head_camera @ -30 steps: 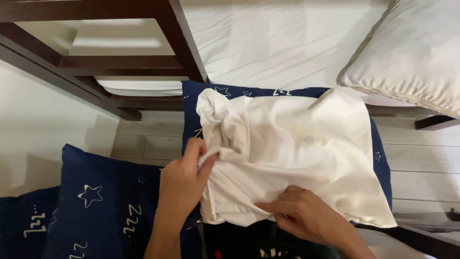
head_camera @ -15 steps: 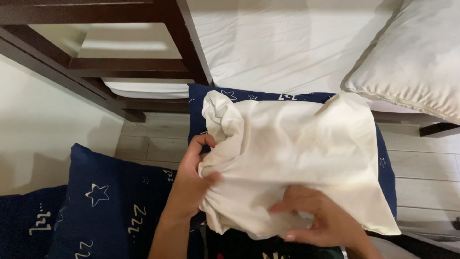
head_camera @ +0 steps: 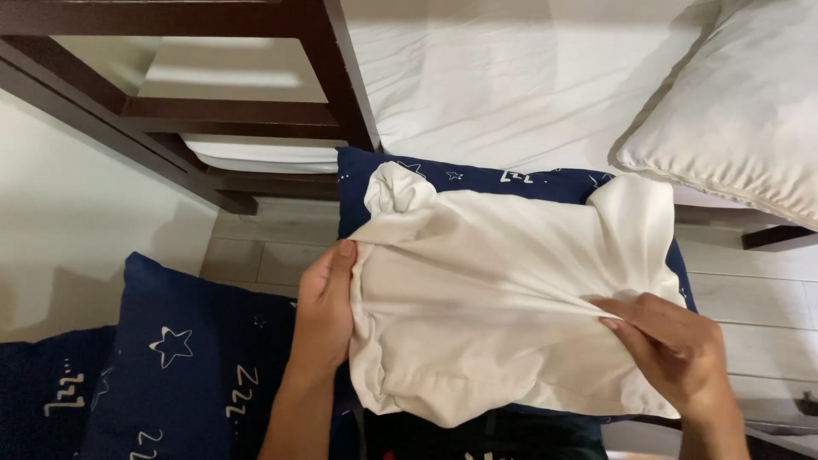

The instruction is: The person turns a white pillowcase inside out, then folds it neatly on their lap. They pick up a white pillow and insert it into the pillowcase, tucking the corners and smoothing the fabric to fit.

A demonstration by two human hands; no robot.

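A: Where is the cream pillowcase [head_camera: 503, 298] right now?

B: In the middle of the view, being held up over a navy pillow [head_camera: 477, 181] with small white star prints. The navy one shows along the far edge and a bit at the right side; the cream cloth covers most of it

A: And the hands?

B: The left hand [head_camera: 325, 300] grips the left edge of the pillowcase, fingers curled round the cloth with the thumb on top. The right hand [head_camera: 673, 349] is at the near right, pinching a fold of the fabric between thumb and fingertips, so creases run from that pinch across the cloth

A: Is the cloth flat?

B: No, it is bunched. One corner rises in a rounded lump at the far left, another stands up at the far right

A: What else is around?

B: To the near left lies a second navy pillow [head_camera: 179, 358] with a white star and letter print, apart from the hands. Farther off is a bed with a white sheet [head_camera: 511, 77] and a dark wooden bed frame [head_camera: 341, 77]. A white pillow [head_camera: 741, 111] sits at the far right on the bed. Pale floor tiles [head_camera: 256, 247] show between the bed and the near pillows
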